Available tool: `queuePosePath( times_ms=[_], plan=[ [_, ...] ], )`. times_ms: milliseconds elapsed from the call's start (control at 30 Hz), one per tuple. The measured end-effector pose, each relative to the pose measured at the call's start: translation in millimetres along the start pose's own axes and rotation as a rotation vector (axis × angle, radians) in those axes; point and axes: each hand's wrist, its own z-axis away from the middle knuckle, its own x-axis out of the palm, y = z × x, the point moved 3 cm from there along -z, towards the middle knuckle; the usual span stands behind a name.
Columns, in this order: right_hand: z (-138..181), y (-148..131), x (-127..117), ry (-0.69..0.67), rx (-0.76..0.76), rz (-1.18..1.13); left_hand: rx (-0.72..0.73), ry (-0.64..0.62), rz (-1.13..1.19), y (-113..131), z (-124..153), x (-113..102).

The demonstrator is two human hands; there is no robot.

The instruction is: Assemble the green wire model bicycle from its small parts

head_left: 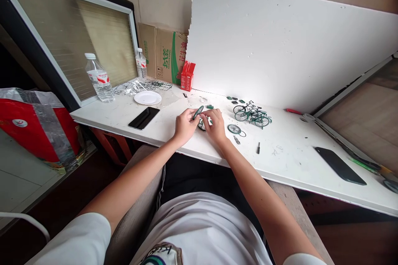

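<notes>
My left hand (185, 125) is closed on a small green toy bicycle wheel (198, 112), its fingers pinching the rim. Right beside it, my right hand (214, 124) has its fingertips bent together at the same piece; what they grip is hidden. Another dark wheel (201, 125) shows partly between the hands, and I cannot tell whether it is joined to the held one. To the right lie a loose wheel (234, 128), a thin ring (242, 133), a small grey part (237, 140) and a small screwdriver (258, 148). Assembled green toy bicycles (251, 114) stand behind them.
On the left are a phone (144, 118), a white paper plate (147, 98), a water bottle (100, 78) and dark part frames (160, 85). A red box (188, 76) stands at the back. A black flat object (340, 165) lies at the right, near the table's front edge (298, 184).
</notes>
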Motion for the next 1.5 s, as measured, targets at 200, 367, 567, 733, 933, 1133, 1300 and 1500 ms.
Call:
queuePosePath(
  times_ms=[200, 367, 567, 733, 933, 1133, 1300, 1500],
  plan=[
    [0.3, -0.3, -0.6, 0.001, -0.009, -0.005, 0.094, -0.063, -0.151, 3.4, -6.3, -7.2],
    [1.2, 1.3, -0.2, -0.007, 0.014, 0.009, 0.082, -0.077, -0.195, -1.4, -5.5, -6.5],
    [1.8, 1.8, 0.5, 0.0, 0.005, 0.025, 0.087, -0.08, -0.193, -3.7, -4.3, -5.8],
    [1.8, 1.9, 0.3, 0.017, 0.003, 0.026, 0.082, -0.081, -0.183, -2.0, -3.2, -5.4],
    [1.9, 1.2, -0.5, 0.028, 0.025, 0.013, 0.091, -0.071, -0.171, -2.4, -2.3, -4.6],
    [1.6, 0.7, -1.0, 0.029, 0.022, 0.019, 0.107, -0.077, -0.18, -2.6, -1.4, -4.2],
    [2.0, 2.2, 0.0, 0.007, 0.042, 0.052, 0.113, -0.08, -0.221, -3.6, -1.7, -4.2],
    [2.4, 2.1, -0.3, 0.009, 0.055, 0.039, 0.127, -0.076, -0.227, -4.8, -1.3, -3.8]
  ],
)
